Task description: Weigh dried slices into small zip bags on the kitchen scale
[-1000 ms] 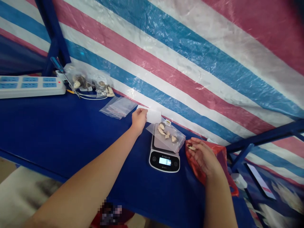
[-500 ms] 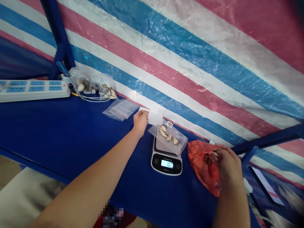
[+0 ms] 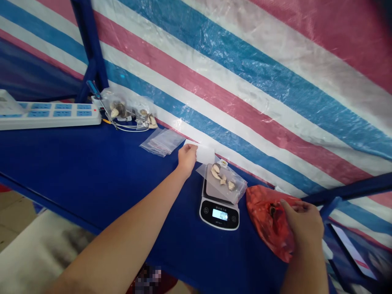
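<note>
Red plastic bag [image 3: 260, 210], right in the head view: right hand [image 3: 306, 222] over it, grip I can't tell. Left hand [image 3: 186, 158] pinches white paper [image 3: 206, 154]; pale pieces [image 3: 215, 174] sit between, on the scale [image 3: 219, 223]. Weighing, seemingly; next calls for delicate picking.

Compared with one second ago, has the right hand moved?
Yes: the right hand has moved rightward, away from the scale, across the red bag.
</note>
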A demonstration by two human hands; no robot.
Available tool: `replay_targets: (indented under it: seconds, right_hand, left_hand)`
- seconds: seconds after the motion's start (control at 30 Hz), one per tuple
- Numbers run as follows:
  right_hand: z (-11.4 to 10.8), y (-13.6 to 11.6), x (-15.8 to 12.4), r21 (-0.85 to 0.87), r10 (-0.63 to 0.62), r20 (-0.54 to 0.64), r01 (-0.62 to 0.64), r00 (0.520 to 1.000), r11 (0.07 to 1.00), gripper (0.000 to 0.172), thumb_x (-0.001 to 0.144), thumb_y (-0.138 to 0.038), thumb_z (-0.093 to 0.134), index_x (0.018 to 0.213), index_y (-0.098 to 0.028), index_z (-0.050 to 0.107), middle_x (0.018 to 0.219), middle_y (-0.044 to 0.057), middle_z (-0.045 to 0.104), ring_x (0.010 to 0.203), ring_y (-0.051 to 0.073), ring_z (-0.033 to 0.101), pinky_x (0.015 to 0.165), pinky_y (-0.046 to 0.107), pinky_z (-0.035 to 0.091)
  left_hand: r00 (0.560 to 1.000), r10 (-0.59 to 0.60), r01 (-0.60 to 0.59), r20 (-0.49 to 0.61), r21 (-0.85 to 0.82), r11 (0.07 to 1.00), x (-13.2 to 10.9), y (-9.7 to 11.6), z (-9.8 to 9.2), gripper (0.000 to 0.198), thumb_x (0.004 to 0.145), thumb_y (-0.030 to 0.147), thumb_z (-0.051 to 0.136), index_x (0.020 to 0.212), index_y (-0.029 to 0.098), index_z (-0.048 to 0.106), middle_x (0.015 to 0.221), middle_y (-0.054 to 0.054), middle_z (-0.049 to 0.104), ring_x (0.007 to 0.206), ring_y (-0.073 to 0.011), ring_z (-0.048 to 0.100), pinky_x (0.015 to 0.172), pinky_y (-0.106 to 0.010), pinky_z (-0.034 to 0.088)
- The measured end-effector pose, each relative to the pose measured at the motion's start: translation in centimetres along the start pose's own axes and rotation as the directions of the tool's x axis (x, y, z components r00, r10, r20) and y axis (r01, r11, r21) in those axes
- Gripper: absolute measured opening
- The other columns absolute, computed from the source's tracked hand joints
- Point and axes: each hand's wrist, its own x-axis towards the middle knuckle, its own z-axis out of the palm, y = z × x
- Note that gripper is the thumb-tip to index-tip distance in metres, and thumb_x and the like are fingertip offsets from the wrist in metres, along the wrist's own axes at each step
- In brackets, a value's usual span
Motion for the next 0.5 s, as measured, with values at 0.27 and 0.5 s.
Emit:
replay_targets:
  seconds: [0.27,0.5]
  right_hand:
    - [-1.5,-0.5,0.1,-0.011,0.024,0.118,-0.023,0.993,1.0,0.028,0.082,-0.05,0.056,0.068,-0.025,0.059,0.062,0.007,0.058,0.063,0.027,0.055,0.063,0.041,0.04]
    - [-0.5,-5.2,-4.9,0.603,-0.132,0.594,-0.331,0.794,0.726,0.048,0.07,-0.066,0.076,0.08,-0.021,0.065,0.052,-0.011,0.025,0.042,0.007,0.018,0.041,0.023,0.013]
  left_hand:
    - [1.0,-0.005,0.005,0.002,-0.007,1.0,-0.1,0.1,0.1,0.015,0.068,0.025,0.063,0.069,0.02,0.049,0.055,0.007,0.042,0.045,-0.0065,0.037,0.045,-0.021,0.028]
    - [1.0,-0.024,0.024,0.001,-0.022,0.999,0.1,-0.1,0.1,0.015,0.069,0.025,0.064,0.07,0.02,0.049,0.054,0.008,0.042,0.045,-0.0064,0.035,0.046,-0.021,0.026]
